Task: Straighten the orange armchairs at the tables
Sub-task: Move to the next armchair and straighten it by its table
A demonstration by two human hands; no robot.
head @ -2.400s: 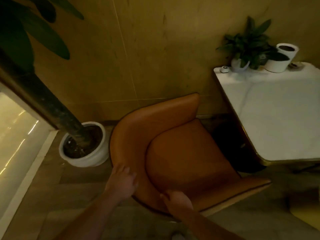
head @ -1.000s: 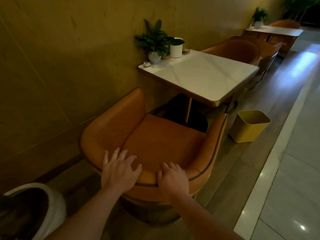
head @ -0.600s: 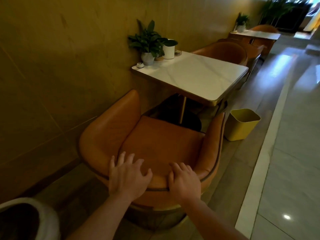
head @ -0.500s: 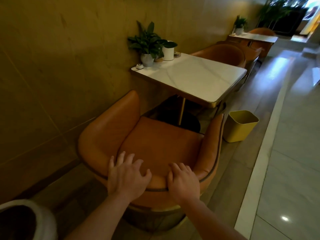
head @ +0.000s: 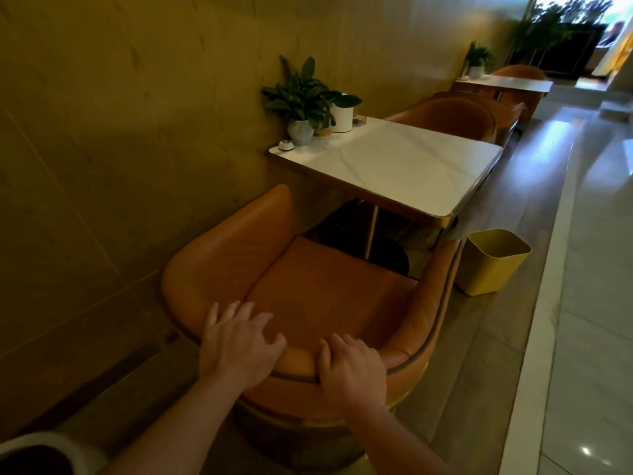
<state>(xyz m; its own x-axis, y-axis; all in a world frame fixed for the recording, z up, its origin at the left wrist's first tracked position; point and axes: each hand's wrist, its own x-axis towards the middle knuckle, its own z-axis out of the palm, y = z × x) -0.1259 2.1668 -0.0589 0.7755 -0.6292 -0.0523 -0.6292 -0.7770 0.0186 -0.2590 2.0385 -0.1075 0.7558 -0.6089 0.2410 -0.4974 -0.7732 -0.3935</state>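
Observation:
An orange armchair (head: 329, 289) stands in front of me, its open side facing a white marble-topped table (head: 404, 166). My left hand (head: 236, 344) lies on the top of the curved backrest with fingers spread over the rim. My right hand (head: 349, 368) grips the same rim a little further right, fingers curled over it. A second orange armchair (head: 452, 118) sits at the far side of the table. More orange chairs (head: 517, 80) stand at a further table (head: 507, 84) down the wall.
A yellow waste bin (head: 493, 262) stands on the floor right of the chair. Potted plants (head: 305, 101) and a white pot (head: 342, 113) sit at the table's wall side. A white planter (head: 41, 450) is at bottom left. The wall runs close on the left; a tiled aisle runs on the right.
The armchair has been turned from slanting toward the wall to facing the table. Both hands stayed on the backrest rim, and my view swung from above the chair to behind it.

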